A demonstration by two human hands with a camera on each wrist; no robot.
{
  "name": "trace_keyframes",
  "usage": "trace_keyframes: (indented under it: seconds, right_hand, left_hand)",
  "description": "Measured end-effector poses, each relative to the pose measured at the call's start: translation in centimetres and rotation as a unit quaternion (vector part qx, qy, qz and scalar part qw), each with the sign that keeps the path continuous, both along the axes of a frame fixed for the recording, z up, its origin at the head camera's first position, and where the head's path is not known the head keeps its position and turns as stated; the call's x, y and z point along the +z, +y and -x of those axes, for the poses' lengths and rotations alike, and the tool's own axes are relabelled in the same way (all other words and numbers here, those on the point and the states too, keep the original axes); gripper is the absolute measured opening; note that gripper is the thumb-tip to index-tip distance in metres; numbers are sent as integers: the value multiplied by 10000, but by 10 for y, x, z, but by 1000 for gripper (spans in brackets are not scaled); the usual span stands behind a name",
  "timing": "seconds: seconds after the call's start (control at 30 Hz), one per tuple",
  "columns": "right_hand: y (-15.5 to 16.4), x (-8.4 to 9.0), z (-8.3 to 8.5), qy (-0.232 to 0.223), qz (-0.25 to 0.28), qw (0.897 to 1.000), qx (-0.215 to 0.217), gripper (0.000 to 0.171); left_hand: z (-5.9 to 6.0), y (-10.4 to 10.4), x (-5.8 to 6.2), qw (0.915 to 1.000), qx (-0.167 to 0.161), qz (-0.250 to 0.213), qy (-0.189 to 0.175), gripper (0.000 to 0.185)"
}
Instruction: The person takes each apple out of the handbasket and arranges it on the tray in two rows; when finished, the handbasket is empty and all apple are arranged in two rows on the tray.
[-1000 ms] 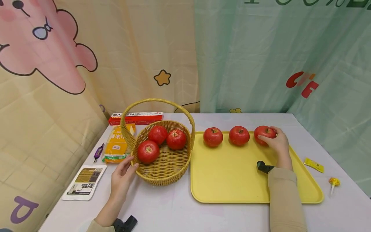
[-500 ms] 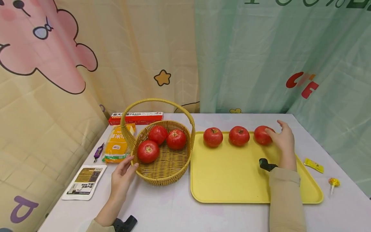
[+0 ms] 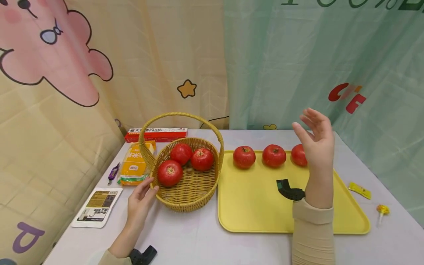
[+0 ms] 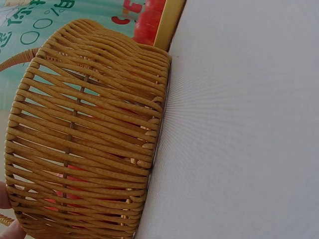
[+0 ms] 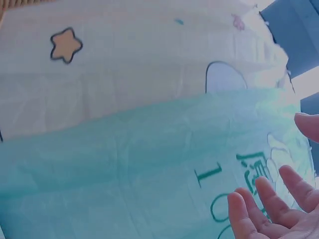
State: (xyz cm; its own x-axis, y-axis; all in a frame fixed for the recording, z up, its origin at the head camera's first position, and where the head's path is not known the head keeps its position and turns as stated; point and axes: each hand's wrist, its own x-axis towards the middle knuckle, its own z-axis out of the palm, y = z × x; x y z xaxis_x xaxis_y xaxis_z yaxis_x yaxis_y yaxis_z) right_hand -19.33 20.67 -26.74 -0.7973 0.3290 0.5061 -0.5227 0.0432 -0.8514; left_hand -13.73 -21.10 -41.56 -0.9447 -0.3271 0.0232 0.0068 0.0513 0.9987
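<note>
A wicker basket [image 3: 185,191] with a tall arched handle holds three red apples, one of them the nearest apple [image 3: 170,173]. My left hand [image 3: 140,202] holds the basket's left rim between fingers and thumb; in the left wrist view only fingertips [image 4: 15,231] show at the rim. On the right lies a yellow tray [image 3: 258,198], with a row of three apples along its far edge: a left apple [image 3: 244,157], a middle apple [image 3: 274,155] and a right apple [image 3: 299,155]. Raised in front of the right apple and partly covering it, my right hand [image 3: 318,143] has spread fingers and holds nothing.
Left of the basket are an orange food bag [image 3: 134,165], a red pasta box [image 3: 155,135], a purple wrapped candy [image 3: 113,173] and a white packet [image 3: 97,208]. A yellow candy [image 3: 359,190] and a lollipop [image 3: 382,209] lie right of the tray. Curtains [image 3: 265,66] hang behind.
My right hand has let go of the right apple and risen above it, fingers spreading. The apple stays in the row. My left hand and the basket have not moved.
</note>
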Motion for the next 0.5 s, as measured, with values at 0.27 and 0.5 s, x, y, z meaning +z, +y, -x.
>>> trace_keyframes:
  seconds: [0.27, 0.5]
  right_hand:
    - [-74, 1, 0, 612, -224, 9854, 1574, 45]
    - [-129, -11, 7, 586, -169, 9720, 2269, 43]
  left_hand:
    - [1, 0, 0, 10000, -2, 10, 45, 45]
    - [1, -1, 1, 10000, -32, 67, -12, 45]
